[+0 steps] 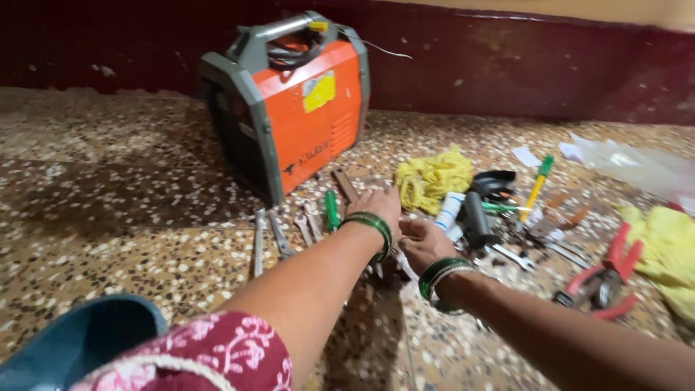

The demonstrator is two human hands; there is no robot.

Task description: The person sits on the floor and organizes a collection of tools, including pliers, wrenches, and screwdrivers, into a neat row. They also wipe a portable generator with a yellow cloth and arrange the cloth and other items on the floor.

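Note:
My left hand (376, 205) reaches forward over tools scattered on the speckled floor, fingers curled down near a brown flat bar (345, 185) and a green-handled tool (331, 211); whether it grips anything is hidden. My right hand (422, 242) rests low beside it, fingers bent toward a white tube (449, 211) and a black cylindrical tool (476, 217). Both wrists carry green bangles. Several wrenches (279, 235) lie in a row to the left of my left hand.
An orange and grey box-shaped machine (293, 101) with a top handle stands by the dark red wall. A yellow cloth (432, 177), a yellow-green screwdriver (538, 187), red-handled pliers (607, 275), another yellow cloth (670, 250) and clear plastic (637, 165) lie to the right. A blue object (79, 340) sits bottom left.

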